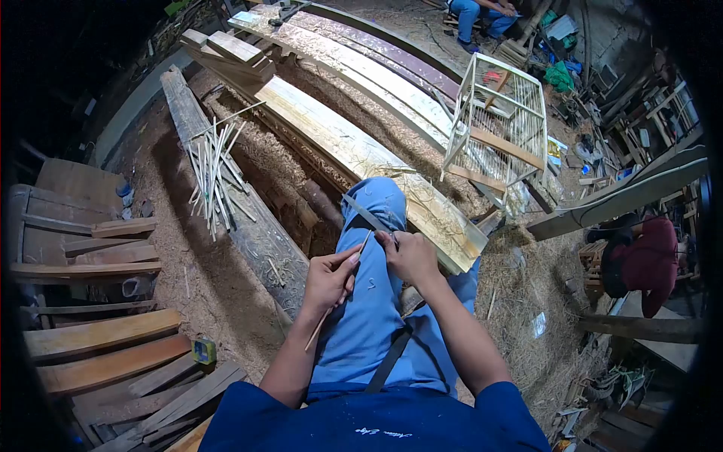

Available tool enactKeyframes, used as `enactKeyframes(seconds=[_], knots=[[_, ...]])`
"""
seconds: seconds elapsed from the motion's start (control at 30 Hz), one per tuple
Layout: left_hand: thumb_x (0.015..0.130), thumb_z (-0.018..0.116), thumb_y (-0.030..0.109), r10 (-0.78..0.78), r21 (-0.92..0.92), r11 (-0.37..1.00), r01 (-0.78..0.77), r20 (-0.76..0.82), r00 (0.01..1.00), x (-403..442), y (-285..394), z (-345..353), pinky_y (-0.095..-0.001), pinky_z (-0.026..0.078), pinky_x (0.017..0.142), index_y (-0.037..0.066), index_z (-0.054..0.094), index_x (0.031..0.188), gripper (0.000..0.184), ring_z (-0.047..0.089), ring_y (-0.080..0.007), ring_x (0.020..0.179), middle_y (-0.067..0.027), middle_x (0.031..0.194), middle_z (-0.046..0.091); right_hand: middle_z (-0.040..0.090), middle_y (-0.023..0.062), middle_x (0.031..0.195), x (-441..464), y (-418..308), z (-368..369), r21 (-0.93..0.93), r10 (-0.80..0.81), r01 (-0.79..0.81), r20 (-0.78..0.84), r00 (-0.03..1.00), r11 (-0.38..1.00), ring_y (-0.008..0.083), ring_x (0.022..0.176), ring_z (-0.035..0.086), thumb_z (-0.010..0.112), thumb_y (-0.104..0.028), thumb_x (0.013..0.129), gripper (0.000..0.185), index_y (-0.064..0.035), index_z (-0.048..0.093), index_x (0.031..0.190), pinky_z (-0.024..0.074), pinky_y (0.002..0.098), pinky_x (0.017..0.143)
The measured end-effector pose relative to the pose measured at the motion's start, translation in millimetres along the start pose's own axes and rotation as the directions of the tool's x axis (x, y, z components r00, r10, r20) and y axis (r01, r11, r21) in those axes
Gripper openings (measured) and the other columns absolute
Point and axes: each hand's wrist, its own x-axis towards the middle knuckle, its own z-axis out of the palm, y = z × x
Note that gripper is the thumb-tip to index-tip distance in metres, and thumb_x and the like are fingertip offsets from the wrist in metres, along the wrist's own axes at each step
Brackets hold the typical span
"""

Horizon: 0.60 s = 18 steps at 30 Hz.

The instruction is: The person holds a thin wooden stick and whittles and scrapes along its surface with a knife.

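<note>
My left hand [329,280] is closed around a thin bamboo stick [316,331], which slants up over my thigh with its tip near the knife. In my right hand [413,258] is a knife [364,214], its blade pointing up and left across my knee; the fingers wrap its handle and hide it. The stick's upper end lies just below the blade, and I cannot tell whether they touch. A curled shaving sits on my trouser leg. To the left, a loose pile of similar pale sticks [215,177] rests on a weathered plank [252,233].
A slatted wooden cage [544,124] stands at right, beyond a thick board [331,128] by my knee. Cut planks [113,331] and a tape measure [203,351] lie at left. Shavings cover the ground. One person sits at the back; another, in dark red [651,256], is at right.
</note>
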Motion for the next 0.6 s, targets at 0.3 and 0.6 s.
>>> enactKeyframes(seconds=[0.3,0.6], knots=[[0.104,0.062,0.019,-0.007,0.107,0.994,0.013,-0.056,0.998,5,9,8,-0.0241,0.032,0.033,0.003,0.069,0.13,0.03,0.041,-0.006,0.036,-0.0014,0.056,0.058,0.068,0.0272,0.076,-15,-9,-14,-0.063,-0.092,0.098,0.098,0.991,0.993,0.0465,0.079,0.069,0.053,-0.054,0.101,0.058,-0.0035,0.075,0.084,0.055,0.0538,0.072],[0.102,0.066,0.018,0.035,0.015,0.999,-0.035,-0.04,0.999,-5,2,6,-0.0219,0.031,0.033,0.002,0.071,0.125,0.029,0.04,-0.0052,0.035,-0.0001,0.056,0.057,0.069,0.0291,0.079,-2,-13,-12,-0.031,0.05,-0.049,0.046,0.998,0.998,0.0477,0.08,0.069,0.052,-0.053,0.101,0.057,-0.0039,0.077,0.087,0.0539,0.0559,0.073]])
